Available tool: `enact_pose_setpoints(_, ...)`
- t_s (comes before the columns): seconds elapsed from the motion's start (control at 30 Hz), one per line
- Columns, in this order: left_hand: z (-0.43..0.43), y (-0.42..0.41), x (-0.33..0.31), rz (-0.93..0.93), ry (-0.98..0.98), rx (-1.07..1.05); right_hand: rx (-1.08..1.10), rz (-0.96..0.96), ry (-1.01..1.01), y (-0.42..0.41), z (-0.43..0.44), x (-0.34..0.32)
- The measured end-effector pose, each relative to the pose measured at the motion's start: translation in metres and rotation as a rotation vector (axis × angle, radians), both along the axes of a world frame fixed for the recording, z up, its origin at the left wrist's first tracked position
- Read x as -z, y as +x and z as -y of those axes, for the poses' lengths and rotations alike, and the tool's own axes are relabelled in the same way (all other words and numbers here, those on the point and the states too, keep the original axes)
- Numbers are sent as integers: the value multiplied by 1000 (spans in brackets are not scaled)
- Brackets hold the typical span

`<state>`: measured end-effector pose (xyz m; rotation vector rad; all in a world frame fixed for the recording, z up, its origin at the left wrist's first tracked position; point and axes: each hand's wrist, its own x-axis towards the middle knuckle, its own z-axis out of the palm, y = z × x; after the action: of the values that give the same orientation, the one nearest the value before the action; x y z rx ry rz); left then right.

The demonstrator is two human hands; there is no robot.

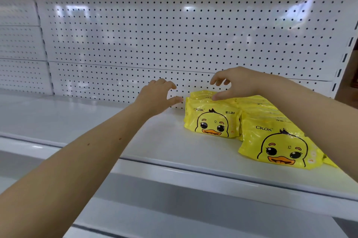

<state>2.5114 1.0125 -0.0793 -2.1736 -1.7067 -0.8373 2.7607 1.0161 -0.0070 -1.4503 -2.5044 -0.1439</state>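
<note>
On the white shelf (96, 121), the left row of duck packs (211, 121) stands just beside the right row of duck packs (280, 146). The right hand (238, 84) is over the left row with fingers loosely curved, gripping nothing, and its thumb touches the top edge. The left hand (157, 98), also open, hangs just beside that row without touching it.

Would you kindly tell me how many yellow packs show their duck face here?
2: the left pack under the right hand, the right pack nearer the shelf edge; more stand behind both, partly hidden.
</note>
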Motion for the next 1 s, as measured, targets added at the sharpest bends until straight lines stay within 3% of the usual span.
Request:
enact_pose_setpoints(0.43,86,-100,2,16,-46,-303,-269,-95,-51,-132,24,21)
enact_pose_setpoints(1.0,291,-282,43,51,-278,-839,-792,10,-233,-380,130,80)
